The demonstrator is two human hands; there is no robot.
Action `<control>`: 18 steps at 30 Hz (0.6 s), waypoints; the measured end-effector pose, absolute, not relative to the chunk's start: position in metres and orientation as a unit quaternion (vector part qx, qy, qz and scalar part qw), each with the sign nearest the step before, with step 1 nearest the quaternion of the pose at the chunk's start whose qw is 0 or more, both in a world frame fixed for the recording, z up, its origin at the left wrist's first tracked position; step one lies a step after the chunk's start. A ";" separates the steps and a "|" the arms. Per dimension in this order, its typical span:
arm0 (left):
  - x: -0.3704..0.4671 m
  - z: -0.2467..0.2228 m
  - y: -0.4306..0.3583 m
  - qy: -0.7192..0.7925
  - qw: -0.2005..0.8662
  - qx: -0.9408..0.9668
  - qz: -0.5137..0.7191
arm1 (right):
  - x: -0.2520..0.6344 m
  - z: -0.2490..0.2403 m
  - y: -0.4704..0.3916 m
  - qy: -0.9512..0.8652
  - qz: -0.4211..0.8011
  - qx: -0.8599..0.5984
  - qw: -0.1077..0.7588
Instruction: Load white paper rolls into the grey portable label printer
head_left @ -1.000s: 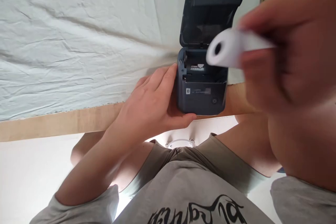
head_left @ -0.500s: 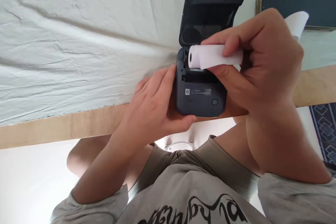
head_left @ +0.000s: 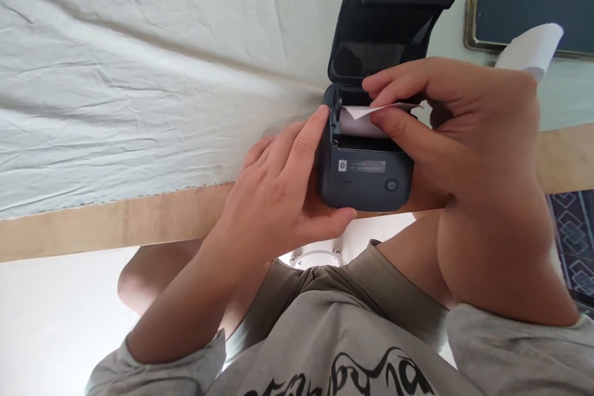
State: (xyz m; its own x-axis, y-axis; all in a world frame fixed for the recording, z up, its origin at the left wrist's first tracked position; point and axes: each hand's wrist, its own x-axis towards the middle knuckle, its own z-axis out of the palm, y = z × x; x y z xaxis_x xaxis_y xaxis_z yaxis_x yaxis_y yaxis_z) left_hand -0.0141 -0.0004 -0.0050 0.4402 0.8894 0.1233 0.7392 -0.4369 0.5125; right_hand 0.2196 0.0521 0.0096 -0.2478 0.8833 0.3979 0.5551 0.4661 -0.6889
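Note:
A small dark portable thermal printer [head_left: 366, 189] sits at the table's front edge, its lid [head_left: 385, 31] raised. My left hand [head_left: 273, 192] steadies it, fingers along the left side and thumb at the front edge. Inside the paper bay lies a white paper roll [head_left: 357, 125], its loose end lifted in a flap. My right hand [head_left: 464, 124] is over the bay's right side, pinching that flap between thumb and fingers. The right end of the roll is hidden behind those fingers.
A dark smartphone-like slab [head_left: 510, 15] lies at the back right, partly behind a curled piece of white paper [head_left: 533, 52]. A pale wrinkled cloth [head_left: 139, 105] covers the table, with a bare wooden edge [head_left: 116, 223] in front. A patterned dark mat [head_left: 575, 235] shows at lower right.
My right hand has lowered the paper roll into the printer's bay; its round end no longer shows. The printer and my left hand have shifted slightly right in view.

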 end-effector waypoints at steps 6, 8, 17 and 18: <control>-0.018 -0.003 -0.001 0.470 0.200 0.836 0.200 | 0.225 0.013 0.051 -0.821 0.218 -0.369 0.378; -0.021 -0.003 -0.002 0.458 0.196 0.844 0.197 | 0.227 0.013 0.053 -0.841 0.227 -0.327 0.366; -0.027 -0.001 0.000 0.438 0.201 0.859 0.171 | 0.227 0.007 0.039 -0.738 0.148 -0.473 0.458; -0.026 -0.001 0.000 0.434 0.197 0.862 0.172 | 0.226 0.004 0.040 -0.715 0.136 -0.500 0.470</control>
